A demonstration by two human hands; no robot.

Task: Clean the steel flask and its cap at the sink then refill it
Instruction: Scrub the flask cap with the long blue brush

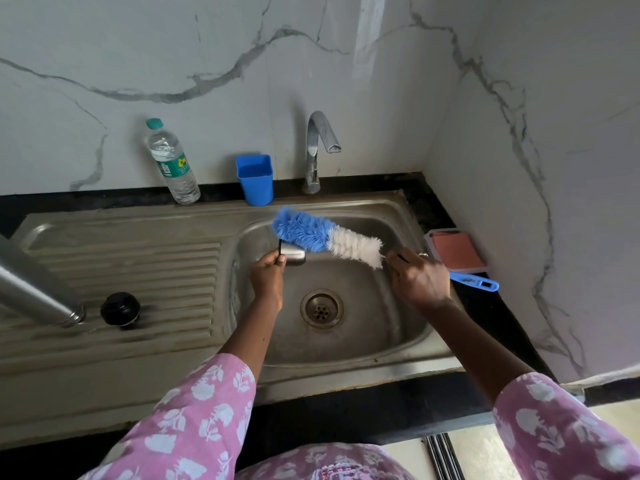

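We are pinching a small shiny steel cap [293, 255] by its thin black loop with the curled fingers of our left hand [266, 276], holding it over the back of the stainless steel sink [381, 341]; the brush is covering much of it, so we are taking it for the flask's outer cup without being sure. Our right hand [420, 280] is wrapping its fingers round the stem of a long bottle brush [325, 237] with blue and white bristles, just behind the bristles, its blue plastic handle [474, 281] jutting out past the hand; the blue tip is lying across the cap.

The tall brushed-steel flask [34, 289] is lying on its side on the ribbed draining board [156, 271], open mouth pointing toward the basin; a round black stopper [120, 308] is standing just beside that mouth.

We are judging the cap light, rigid and slippery once wet; hanging from the loop it is likely to swing under the brush, so gripping its rim should steady it. The flask looks heavier, smooth and ready to roll; we are expecting to take it round the middle of the body.

A curved chrome tap [317, 150] is showing no water; a clear plastic water bottle [172, 164] and a blue plastic cup [255, 178] are standing at the back by the black bench [104, 199].
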